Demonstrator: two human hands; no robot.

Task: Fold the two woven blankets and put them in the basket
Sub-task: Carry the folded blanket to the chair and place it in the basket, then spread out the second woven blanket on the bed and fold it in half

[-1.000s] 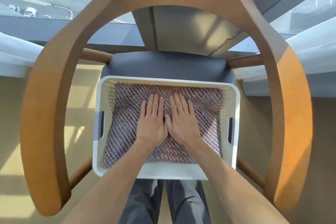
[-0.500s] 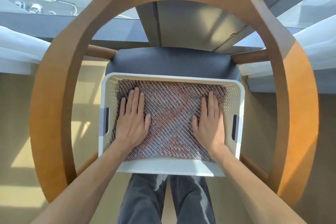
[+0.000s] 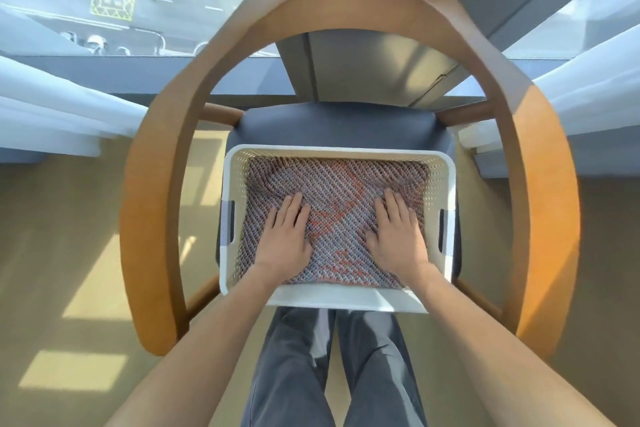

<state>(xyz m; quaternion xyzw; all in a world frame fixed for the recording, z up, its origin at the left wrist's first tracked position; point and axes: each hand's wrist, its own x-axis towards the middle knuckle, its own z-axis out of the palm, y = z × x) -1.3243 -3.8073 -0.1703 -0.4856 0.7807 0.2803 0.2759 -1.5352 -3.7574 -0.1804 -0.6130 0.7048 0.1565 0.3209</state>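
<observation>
The blanket [image 3: 343, 198] lies in the basket [image 3: 346, 298] on the chair seat [image 3: 332, 125], both hands atop it.

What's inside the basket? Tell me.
A blanket fills the basket, with the left hand and right hand flat on top. It covers the floor of the basket, so anything beneath, such as a second one, cannot be seen.

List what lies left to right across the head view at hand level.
Left-side chair arm → basket's left handle → left hand → woven blanket → right hand → basket's right handle → right-side chair arm.
</observation>
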